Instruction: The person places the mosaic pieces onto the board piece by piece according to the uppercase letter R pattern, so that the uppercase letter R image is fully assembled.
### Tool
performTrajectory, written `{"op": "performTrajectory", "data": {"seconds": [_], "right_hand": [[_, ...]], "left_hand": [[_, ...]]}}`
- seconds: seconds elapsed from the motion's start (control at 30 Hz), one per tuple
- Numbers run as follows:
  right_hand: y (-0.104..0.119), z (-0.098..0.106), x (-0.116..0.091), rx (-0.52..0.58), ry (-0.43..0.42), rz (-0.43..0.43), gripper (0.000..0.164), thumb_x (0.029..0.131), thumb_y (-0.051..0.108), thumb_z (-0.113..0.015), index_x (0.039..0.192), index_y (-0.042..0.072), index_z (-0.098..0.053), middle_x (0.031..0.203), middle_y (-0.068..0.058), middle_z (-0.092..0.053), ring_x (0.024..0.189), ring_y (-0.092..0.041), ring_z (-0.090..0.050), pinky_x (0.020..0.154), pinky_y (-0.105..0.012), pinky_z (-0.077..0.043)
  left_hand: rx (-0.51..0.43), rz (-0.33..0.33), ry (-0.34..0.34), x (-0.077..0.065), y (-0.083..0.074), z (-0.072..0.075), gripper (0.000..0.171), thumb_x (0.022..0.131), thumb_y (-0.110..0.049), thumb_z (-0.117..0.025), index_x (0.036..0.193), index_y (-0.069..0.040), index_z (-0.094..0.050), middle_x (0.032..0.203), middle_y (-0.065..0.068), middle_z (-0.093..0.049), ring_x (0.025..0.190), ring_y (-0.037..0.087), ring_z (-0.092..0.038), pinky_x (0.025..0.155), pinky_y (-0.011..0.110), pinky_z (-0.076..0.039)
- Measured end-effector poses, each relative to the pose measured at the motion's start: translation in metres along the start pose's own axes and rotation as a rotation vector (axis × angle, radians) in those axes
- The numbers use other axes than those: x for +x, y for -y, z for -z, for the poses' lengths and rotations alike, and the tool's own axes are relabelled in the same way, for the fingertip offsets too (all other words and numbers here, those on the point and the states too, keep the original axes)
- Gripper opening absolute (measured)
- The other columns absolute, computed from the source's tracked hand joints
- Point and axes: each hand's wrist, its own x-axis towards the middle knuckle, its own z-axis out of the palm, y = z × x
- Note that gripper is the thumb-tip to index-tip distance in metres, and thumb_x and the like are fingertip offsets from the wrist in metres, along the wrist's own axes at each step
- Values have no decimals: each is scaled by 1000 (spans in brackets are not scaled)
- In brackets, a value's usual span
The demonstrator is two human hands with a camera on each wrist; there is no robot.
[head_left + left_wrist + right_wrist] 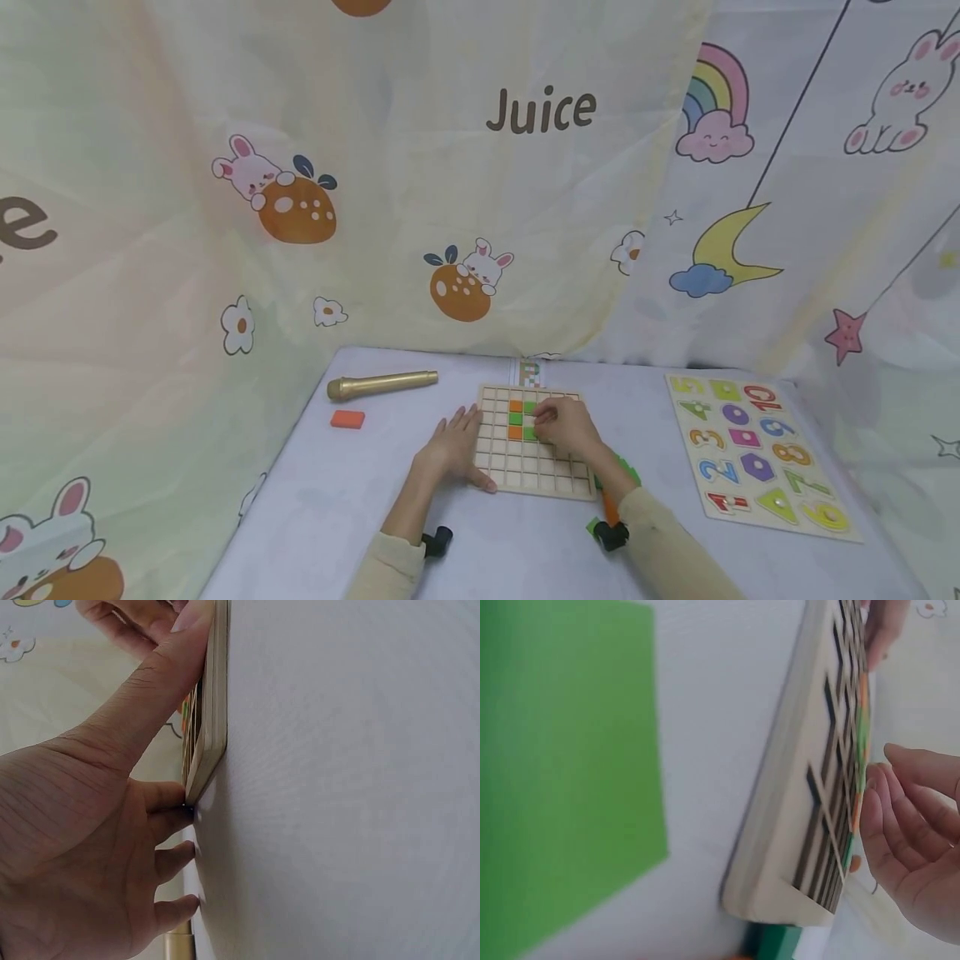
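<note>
A wooden grid board lies on the table, with several orange tiles and green tiles set in its cells. My left hand rests at the board's left edge, fingers spread, with the thumb at the near corner. In the left wrist view, that thumb lies along the board's side and the other fingertips touch the tabletop. My right hand is over the tiles with bent fingers. From the right wrist view, its fingertips are close to the tiles; whether they hold one is hidden.
Green pieces and an orange piece lie by the right forearm. A gold microphone-shaped stick and an orange block are at left. A number-and-shape puzzle board is at right. Behind the grid stands a small pattern card.
</note>
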Motion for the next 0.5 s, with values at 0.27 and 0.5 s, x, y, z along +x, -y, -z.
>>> {"op": "performTrajectory", "data": {"seconds": [0.27, 0.5], "right_hand": [[3, 19, -12, 76, -57, -28, 23, 92, 12, -81, 114, 4, -78, 93, 0, -77, 84, -16, -72, 73, -35, -62], [-5, 34, -20, 79, -93, -25, 25, 92, 15, -81, 115, 5, -77, 96, -1, -78, 87, -18, -73, 76, -38, -63]], "left_hand": [[-11, -4, 4, 0, -1, -4, 142, 57, -63, -96, 164, -1, -26, 172, 17, -22, 159, 37, -17, 128, 59, -18], [11, -1, -2, 0, -1, 1, 143, 57, -64, -95, 165, -2, -24, 172, 17, -21, 159, 37, -17, 128, 59, -19]]}}
